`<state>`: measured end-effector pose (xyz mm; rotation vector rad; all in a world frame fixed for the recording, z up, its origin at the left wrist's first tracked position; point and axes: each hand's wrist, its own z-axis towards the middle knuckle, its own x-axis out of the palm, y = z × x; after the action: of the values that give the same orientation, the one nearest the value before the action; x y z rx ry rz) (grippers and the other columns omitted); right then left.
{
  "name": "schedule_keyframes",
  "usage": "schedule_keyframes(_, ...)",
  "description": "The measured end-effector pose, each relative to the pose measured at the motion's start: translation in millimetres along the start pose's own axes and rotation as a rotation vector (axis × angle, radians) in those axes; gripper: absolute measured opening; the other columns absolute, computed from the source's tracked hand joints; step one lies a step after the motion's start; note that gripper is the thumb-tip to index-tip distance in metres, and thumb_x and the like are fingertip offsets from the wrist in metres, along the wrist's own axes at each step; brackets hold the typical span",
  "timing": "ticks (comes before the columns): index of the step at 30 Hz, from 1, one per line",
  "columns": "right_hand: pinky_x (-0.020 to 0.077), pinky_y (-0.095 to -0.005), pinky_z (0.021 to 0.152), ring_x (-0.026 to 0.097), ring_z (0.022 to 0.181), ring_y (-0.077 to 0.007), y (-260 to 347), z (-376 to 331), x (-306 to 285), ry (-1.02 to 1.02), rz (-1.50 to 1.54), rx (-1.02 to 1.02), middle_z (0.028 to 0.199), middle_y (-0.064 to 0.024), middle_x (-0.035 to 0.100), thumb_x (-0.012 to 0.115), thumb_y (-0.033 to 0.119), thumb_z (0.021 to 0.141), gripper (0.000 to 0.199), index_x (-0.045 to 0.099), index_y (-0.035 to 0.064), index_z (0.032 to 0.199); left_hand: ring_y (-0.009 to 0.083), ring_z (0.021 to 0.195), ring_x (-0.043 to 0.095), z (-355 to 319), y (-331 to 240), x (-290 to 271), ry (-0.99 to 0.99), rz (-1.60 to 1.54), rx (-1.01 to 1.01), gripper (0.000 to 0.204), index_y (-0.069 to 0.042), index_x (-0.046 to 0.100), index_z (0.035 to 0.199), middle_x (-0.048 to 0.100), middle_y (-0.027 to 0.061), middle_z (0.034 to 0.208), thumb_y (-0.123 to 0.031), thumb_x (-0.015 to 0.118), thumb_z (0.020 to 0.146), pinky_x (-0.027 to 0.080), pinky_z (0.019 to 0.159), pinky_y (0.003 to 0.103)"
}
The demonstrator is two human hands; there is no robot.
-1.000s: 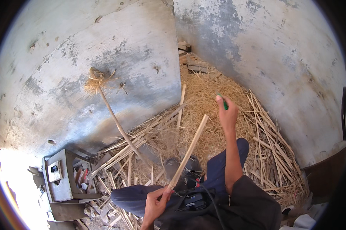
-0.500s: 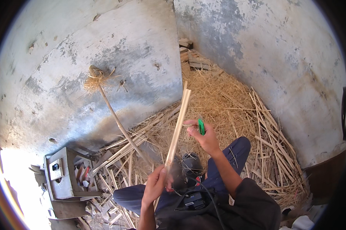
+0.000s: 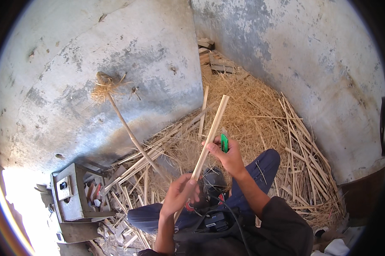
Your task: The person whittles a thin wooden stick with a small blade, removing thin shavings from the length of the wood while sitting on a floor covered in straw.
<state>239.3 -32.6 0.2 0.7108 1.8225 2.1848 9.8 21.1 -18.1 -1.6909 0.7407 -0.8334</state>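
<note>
My left hand (image 3: 179, 195) grips the lower end of a long pale wooden strip (image 3: 212, 128) that slants up and to the right. My right hand (image 3: 229, 154) holds a small green tool (image 3: 224, 143) and rests against the strip's middle, fingers touching the wood. Both hands are above my lap, where dark blue trousers (image 3: 260, 168) and a black device with a cable (image 3: 214, 222) show.
Straw and split cane strips (image 3: 295, 141) pile against two grey plastered walls. A broom-like stick with a fibre tuft (image 3: 111, 91) leans on the left wall. A grey metal box (image 3: 71, 196) stands at lower left. Wooden blocks (image 3: 211, 59) lie in the far corner.
My right hand came down from a raised position to the strip's middle. My left hand rose and tilted the strip more upright.
</note>
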Motion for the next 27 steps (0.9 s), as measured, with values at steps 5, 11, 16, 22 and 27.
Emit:
schedule_keyframes(5, 0.0556, -0.0269, 0.082, 0.07, 0.093, -0.0092, -9.9, -0.8, -14.6, 0.085, 0.057, -0.032, 0.113, -0.0088, 0.078, 0.077, 0.015, 0.1, 0.032, 0.073, -0.0028, 0.126, 0.0065, 0.061, 0.059, 1.3, -15.4, 5.7, -0.024, -0.004, 0.002, 0.03, 0.0, 0.062, 0.126, 0.062, -0.0006, 0.079, -0.024, 0.049, 0.116, 0.044, 0.052, 0.022)
schedule_keyframes(11, 0.0539, -0.024, 0.077, 0.067, 0.087, -0.007, -11.1, -3.9, -10.2, 0.121, -0.002, -0.052, 0.102, -0.004, 0.075, 0.076, 0.014, 0.1, 0.031, 0.072, -0.0025, 0.126, 0.0037, 0.055, 0.045, 0.4, -17.4, 6.9, -0.047, -0.041, -0.002, 0.032, 0.0, 0.063, 0.124, 0.051, -0.0048, 0.071, -0.026, 0.047, 0.116, 0.037, 0.049, 0.022)
schedule_keyframes(16, 0.0489, -0.0244, 0.07, 0.064, 0.08, -0.0096, -18.1, -11.3, -5.5, 0.052, -0.089, -0.263, 0.089, -0.0038, 0.069, 0.076, 0.021, 0.099, 0.026, 0.071, -0.0001, 0.112, 0.0024, 0.062, 0.043, 0.0, -25.8, 7.5, -0.164, -0.068, -0.017, 0.033, -0.003, 0.065, 0.121, 0.051, -0.0062, 0.075, -0.029, 0.044, 0.117, 0.035, 0.055, 0.021)
schedule_keyframes(22, 0.0529, -0.0337, 0.062, 0.069, 0.07, -0.0239, -15.7, -21.9, 2.2, 0.11, -0.596, -0.519, 0.086, -0.0103, 0.069, 0.082, 0.033, 0.093, 0.034, 0.074, 0.0045, 0.11, 0.002, 0.066, 0.042, -0.8, -33.7, 7.5, -0.253, 0.004, 0.015, 0.031, -0.005, 0.065, 0.117, 0.051, -0.0055, 0.078, -0.029, 0.044, 0.117, 0.034, 0.059, 0.02)
schedule_keyframes(27, 0.0517, -0.0359, 0.056, 0.068, 0.064, -0.0251, -17.0, -25.5, 6.1, 0.125, -0.712, -0.596, 0.079, -0.0074, 0.069, 0.084, 0.039, 0.089, 0.036, 0.078, 0.0077, 0.107, 0.0024, 0.062, 0.04, -1.1, -43.2, 15.2, -0.279, 0.002, 0.04, 0.032, -0.005, 0.061, 0.111, 0.049, -0.0042, 0.076, -0.03, 0.043, 0.117, 0.031, 0.054, 0.021)
